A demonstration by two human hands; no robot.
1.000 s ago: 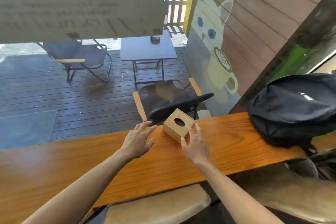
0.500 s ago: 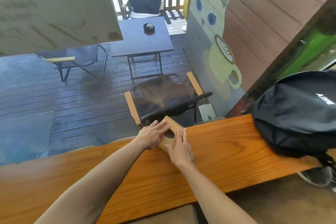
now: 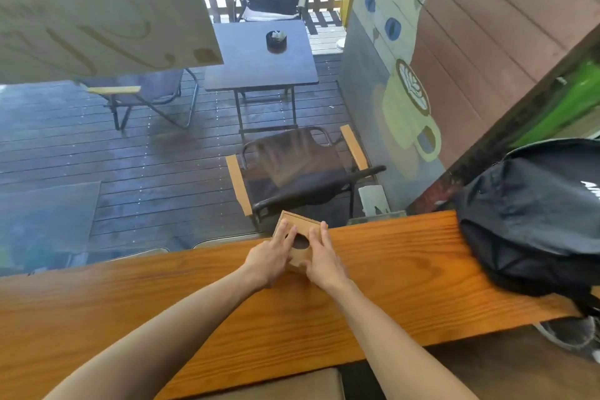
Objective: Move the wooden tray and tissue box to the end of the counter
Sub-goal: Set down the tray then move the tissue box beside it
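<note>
A small wooden tissue box (image 3: 300,239) with an oval hole in its top sits at the far edge of the orange wooden counter (image 3: 406,256). My left hand (image 3: 272,256) grips its left side, fingers laid over the top. My right hand (image 3: 321,256) grips its right side the same way. The box's near face is mostly hidden by my hands. No wooden tray shows in the head view.
A black backpack (image 3: 532,217) lies on the counter's right end against the wall. Beyond the counter is a wet deck with a folding chair (image 3: 298,169) and a dark table (image 3: 259,55). A tan stool cushion (image 3: 276,386) sits below the near edge.
Both hands have closed in on the tissue box from its sides and now hold it. The view has tilted down and the box sits nearer the counter's far edge.
</note>
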